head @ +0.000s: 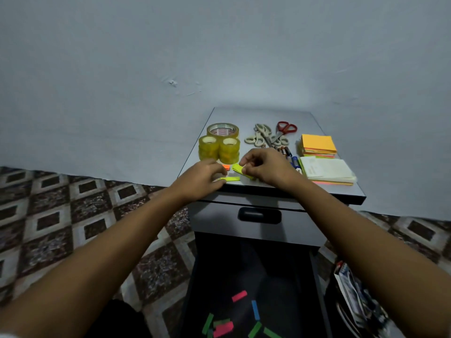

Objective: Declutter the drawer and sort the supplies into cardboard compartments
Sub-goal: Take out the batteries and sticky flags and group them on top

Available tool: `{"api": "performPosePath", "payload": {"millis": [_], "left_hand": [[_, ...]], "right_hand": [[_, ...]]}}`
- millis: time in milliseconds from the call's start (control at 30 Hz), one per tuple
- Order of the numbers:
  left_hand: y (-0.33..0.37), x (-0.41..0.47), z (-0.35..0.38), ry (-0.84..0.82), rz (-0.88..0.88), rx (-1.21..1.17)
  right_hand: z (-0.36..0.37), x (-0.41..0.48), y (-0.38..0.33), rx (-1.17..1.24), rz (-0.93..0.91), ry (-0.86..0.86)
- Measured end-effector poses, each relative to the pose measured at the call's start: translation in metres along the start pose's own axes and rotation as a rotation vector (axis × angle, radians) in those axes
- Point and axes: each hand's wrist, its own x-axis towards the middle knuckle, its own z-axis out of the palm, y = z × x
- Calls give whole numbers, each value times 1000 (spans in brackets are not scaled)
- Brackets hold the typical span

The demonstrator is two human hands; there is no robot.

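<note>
At the counter (268,115)'s front edge, before the glossy tape rolls (218,148), a flat yellow paper strip (230,179) is pinched by the left hand (200,176), a thin yellow stack (240,170) by the right hand (266,168).

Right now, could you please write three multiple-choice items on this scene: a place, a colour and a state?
1. Where do the loose pink, blue and green paper strips lie? A) grey cabinet top B) open dark lower drawer C) patterned floor tiles
2. What colour handles have the rearmost metal scissors? A) red B) blue C) black
3. What is the right hand doing? A) hanging idle B) pinching a yellow paper pad C) pulling a handle
Key: B, they lie on the drawer's dark floor; A, red loops show; B, its fingers curl round the pad.
</note>
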Motion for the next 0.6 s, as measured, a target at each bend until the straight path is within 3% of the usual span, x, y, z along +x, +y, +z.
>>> {"api": "performPosePath", "payload": {"millis": [267, 600], "left_hand": [[-12, -11, 0, 100, -135, -117], [-7, -4, 8, 70, -142, -89]], "right_hand": [[13, 38, -10, -168, -73, -297], [22, 43, -5, -382, -143, -232]]}}
